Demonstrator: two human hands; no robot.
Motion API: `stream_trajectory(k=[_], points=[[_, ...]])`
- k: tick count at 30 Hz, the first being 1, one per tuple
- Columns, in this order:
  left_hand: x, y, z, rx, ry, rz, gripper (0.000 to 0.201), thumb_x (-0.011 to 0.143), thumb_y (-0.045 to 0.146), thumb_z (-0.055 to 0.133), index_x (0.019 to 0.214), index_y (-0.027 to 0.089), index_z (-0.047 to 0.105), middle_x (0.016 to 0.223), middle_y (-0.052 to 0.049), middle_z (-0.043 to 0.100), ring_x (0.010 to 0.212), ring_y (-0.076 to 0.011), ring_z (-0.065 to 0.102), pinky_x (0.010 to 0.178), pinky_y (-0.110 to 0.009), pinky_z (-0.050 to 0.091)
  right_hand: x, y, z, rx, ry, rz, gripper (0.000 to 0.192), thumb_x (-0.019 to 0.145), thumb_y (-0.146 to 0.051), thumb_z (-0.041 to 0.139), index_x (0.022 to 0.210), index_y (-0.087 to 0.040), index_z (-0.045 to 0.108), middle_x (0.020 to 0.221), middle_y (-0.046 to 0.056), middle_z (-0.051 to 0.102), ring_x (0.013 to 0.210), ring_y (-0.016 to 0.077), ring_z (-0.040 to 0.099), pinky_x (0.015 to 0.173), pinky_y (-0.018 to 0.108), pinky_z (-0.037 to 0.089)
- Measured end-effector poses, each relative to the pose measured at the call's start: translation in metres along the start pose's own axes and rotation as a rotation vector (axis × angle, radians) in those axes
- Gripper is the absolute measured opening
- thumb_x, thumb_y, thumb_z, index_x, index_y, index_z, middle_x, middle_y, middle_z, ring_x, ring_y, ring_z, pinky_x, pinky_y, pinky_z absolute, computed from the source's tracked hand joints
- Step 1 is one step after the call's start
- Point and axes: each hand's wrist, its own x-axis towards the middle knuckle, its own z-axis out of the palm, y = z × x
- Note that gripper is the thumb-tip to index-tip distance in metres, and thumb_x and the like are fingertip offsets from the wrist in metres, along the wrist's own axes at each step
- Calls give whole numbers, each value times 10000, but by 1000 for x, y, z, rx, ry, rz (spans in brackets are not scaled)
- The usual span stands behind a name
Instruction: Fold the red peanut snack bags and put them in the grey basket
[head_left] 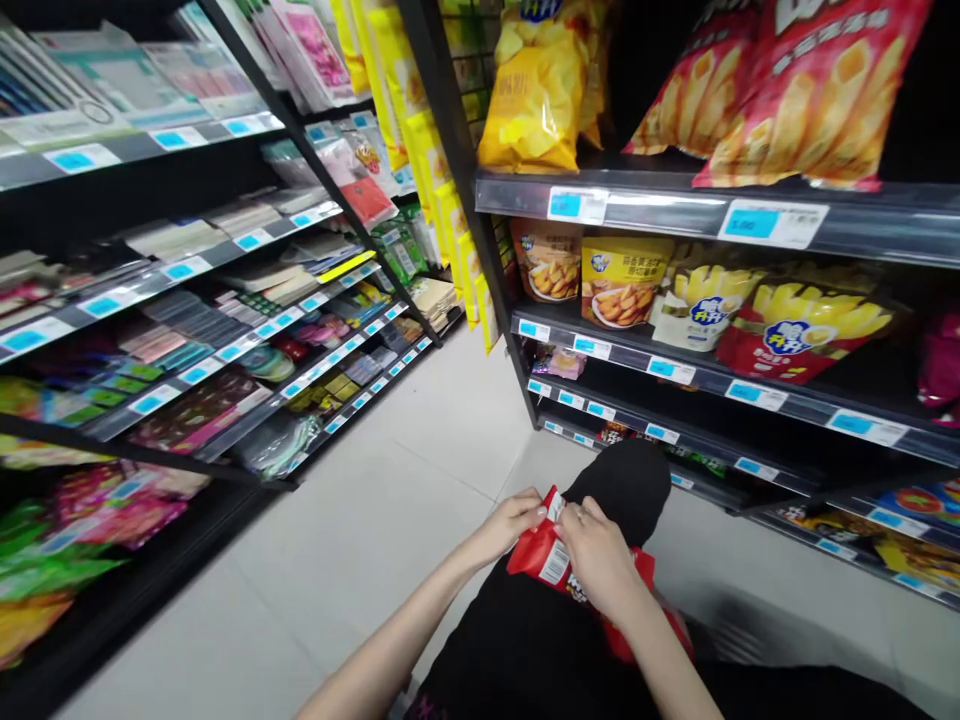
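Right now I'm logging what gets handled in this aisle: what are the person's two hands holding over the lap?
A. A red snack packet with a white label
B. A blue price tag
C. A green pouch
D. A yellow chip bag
A: the left hand and right hand both grip the red snack packet with a white label over the black-clad lap.

Stocked snack shelves (pixel 720 215), pale floor (pixel 390 500)

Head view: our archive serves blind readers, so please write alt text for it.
Both hands, left hand and right hand, grip a red snack packet over the person's lap, in a shop aisle between a stationery shelf and a snack shelf.
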Motion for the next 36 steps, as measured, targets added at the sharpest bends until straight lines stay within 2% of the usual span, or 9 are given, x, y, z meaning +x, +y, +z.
stream_trajectory(k=[4, 9, 13, 17, 21, 27, 30, 33, 36], points=[[-2, -25, 1, -233, 127, -48, 419, 747, 460, 580, 530, 120, 467, 691, 19, 381, 612, -91, 389, 596, -239, 314, -24, -4, 5, -148, 61, -19, 62, 840, -204, 524, 785, -178, 512, 850, 88, 596, 816, 229, 527, 592, 301, 450], [-2, -25, 9, -342, 138, -43, 409, 732, 487, 595, 583, 111, 534, 707, 10, 406, 641, -101, 418, 607, -238, 321, -52, 8, -2, -204, 12, 7, 204, 844, -45, 360, 803, -169, 517, 862, 113, 580, 789, 243, 531, 550, 322, 441], [-5, -15, 11, -316, 130, -26, 445, 724, 517, 589, 544, 120, 499, 693, 13, 396, 625, -97, 400, 597, -236, 324, -57, 24, 3, 82, -62, -16, 217, 890, -97, 322, 801, -195, 495, 849, 65, 565, 783, 197, 531, 661, 323, 462], [-9, -9, 12, -290, 123, -2, 449, 727, 516, 587, 532, 124, 487, 696, 11, 393, 639, -104, 404, 612, -244, 335, -58, 36, 11, 282, -79, 12, 245, 927, -175, 287, 757, -212, 459, 768, 22, 522, 699, 166, 502, 649, 310, 448], [-15, 1, 14, -287, 114, -2, 436, 749, 506, 568, 550, 123, 508, 686, 12, 390, 622, -99, 391, 592, -244, 323, -68, 37, 20, 206, 20, 43, 266, 932, -209, 286, 712, -203, 437, 720, 36, 489, 681, 180, 474, 625, 319, 428], [-24, 17, 19, -274, 69, -64, 413, 743, 498, 581, 571, 126, 530, 686, 10, 411, 604, -96, 401, 579, -245, 328, -103, 39, 33, 35, 195, -38, 178, 902, -221, 400, 752, -189, 489, 701, 48, 517, 689, 190, 509, 655, 339, 444], [-27, 17, 19, -242, 38, -58, 410, 759, 478, 569, 557, 127, 508, 693, 12, 405, 603, -92, 392, 582, -243, 326, -121, 42, 40, -14, 229, -95, 95, 879, -182, 434, 898, -169, 526, 820, 88, 560, 761, 208, 551, 667, 356, 480], [-29, 14, 16, -194, -5, -32, 394, 796, 450, 534, 571, 127, 510, 723, 10, 402, 627, -93, 398, 615, -246, 337, -130, 43, 46, -51, 209, -90, 172, 873, -144, 414, 1007, -159, 520, 949, 126, 563, 892, 245, 560, 724, 394, 500], [-29, 3, 10, -163, 10, -10, 357, 829, 429, 490, 649, 128, 556, 767, -1, 420, 685, -111, 438, 678, -258, 364, -126, 43, 46, -73, 189, -42, 224, 879, -106, 354, 1018, -148, 523, 994, 141, 562, 933, 249, 545, 750, 401, 497]])
